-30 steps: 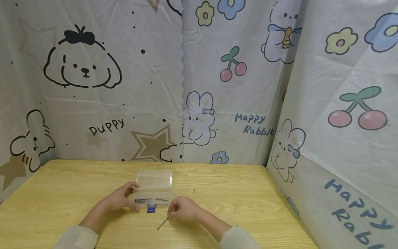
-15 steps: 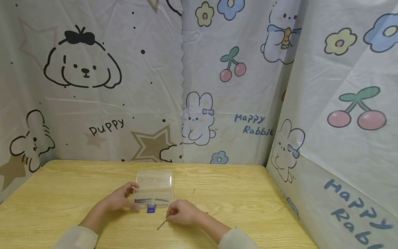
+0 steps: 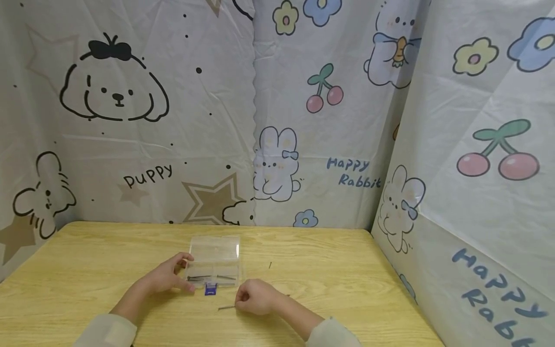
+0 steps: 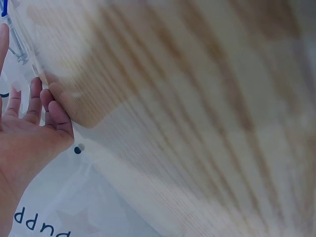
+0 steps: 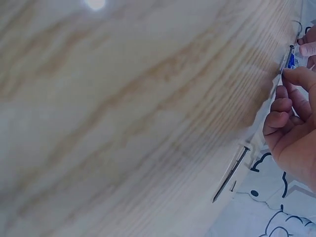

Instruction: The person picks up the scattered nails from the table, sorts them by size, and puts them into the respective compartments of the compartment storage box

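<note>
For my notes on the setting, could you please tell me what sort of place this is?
It looks like a screened-off tabletop workspace, probably indoors: a wood-grain table backed by cartoon-printed sheets, with an open clear box on it.

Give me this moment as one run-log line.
left hand at left side of clear box | right hand pinching nail | box lid open | nails inside

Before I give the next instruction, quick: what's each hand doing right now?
Left hand: closed, holding the left side of the clear box between thumb and fingers.
Right hand: closed, pinching a nail.
</note>
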